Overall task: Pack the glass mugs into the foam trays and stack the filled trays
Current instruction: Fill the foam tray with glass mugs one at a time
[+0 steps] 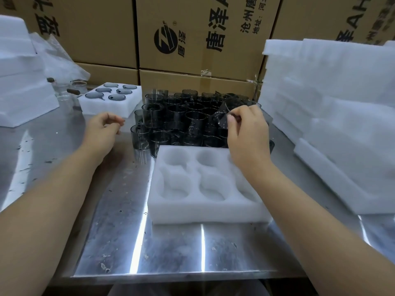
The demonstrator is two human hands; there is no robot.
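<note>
A dark glass mug [224, 113] is tilted on its side, gripped at its rim between the thumb and curled fingers of the right hand [248, 133], just above the right end of a crowd of like mugs [171, 120]. These stand upright and close together in the middle of the steel table [171, 253], toward its back edge. Just in front of them, touching the nearest row, lies a white foam tray [203, 212] with round hollows showing; the right wrist crosses its back right corner. The left hand [102, 129] hangs over the table left of the mugs, fingers loosely curled and holding nothing. Behind it, near the back left, sits a second foam tray [111, 108] with dark mugs sunk in all six hollows. A few clear glasses [79, 86] stand just left of it. Foam pieces [19, 82] are piled at the left edge, and a taller pile of foam [333, 116] leans along the right edge. Printed cardboard boxes [192, 39] wall the back.
</note>
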